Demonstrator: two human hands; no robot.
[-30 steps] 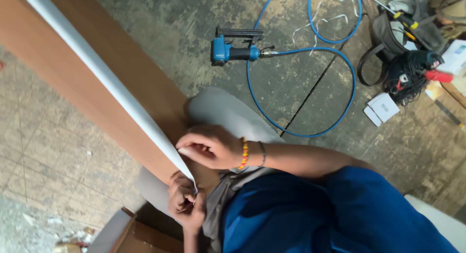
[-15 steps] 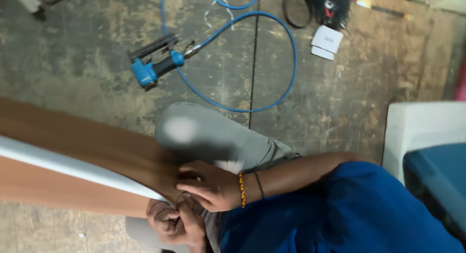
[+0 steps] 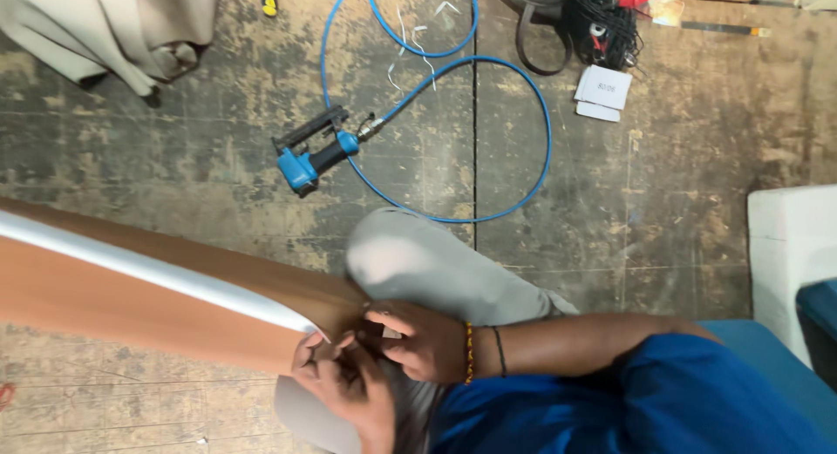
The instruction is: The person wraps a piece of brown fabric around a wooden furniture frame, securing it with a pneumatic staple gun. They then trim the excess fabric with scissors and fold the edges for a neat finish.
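Note:
A long brown board (image 3: 105, 306) lies across my lap, with a white edge strip (image 3: 157, 269) running along its length. My right hand (image 3: 427, 342), with bead and thread bracelets at the wrist, pinches at the strip's end on the board's corner. My left hand (image 3: 342, 386) is curled just below it, fingers closed at the same corner. The fingertips hide the strip's very end. My grey-trousered knee (image 3: 427, 267) props the board from behind.
A blue pneumatic nail gun (image 3: 316, 153) lies on the worn floor, its blue hose (image 3: 532, 114) looping around. Beige cloth (image 3: 113, 27) sits top left. White cards (image 3: 602, 88) and a tool bag with cables (image 3: 593, 23) are top right, a white block (image 3: 789, 245) at the right.
The view has swung, so the board now runs nearly level across the frame. Both hands stay pinched at the strip's end on the board's corner.

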